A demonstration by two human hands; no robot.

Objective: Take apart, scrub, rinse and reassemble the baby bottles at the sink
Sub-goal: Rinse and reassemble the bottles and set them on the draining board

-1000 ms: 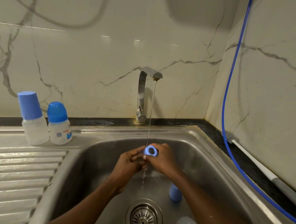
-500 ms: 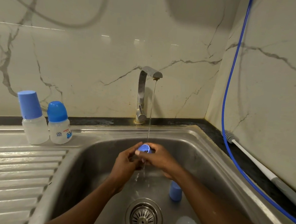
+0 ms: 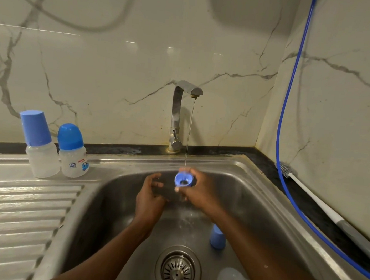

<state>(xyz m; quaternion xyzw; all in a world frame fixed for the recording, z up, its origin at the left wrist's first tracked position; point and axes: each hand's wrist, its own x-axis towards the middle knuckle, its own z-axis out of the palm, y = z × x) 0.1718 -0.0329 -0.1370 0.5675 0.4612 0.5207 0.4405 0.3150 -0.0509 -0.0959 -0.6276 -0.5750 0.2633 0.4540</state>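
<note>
left hand (image 3: pixel 149 199) and right hand (image 3: pixel 200 192): bare, with short nails on the fingers (image 3: pixel 158 184). left forearm (image 3: pixel 116 248) and right forearm (image 3: pixel 259 254): bare throughout, a few small light specks on the right.

Single head-worn wide-angle view. It sits above and behind the left hand (image 3: pixel 149 199) and right hand (image 3: pixel 200 192), pitched forward and down, close in, so the forearms exit the bottom edge. It faces the back wall (image 3: pixel 119 71). Tap (image 3: pixel 178 117) beyond the hands, drain (image 3: pixel 178 269) nearer the camera. Blue ring (image 3: pixel 184 178), gripped by the right hand, sits near frame centre. Draining board (image 3: pixel 24 205) left of the hands, side wall (image 3: pixel 333 105) right.
</note>
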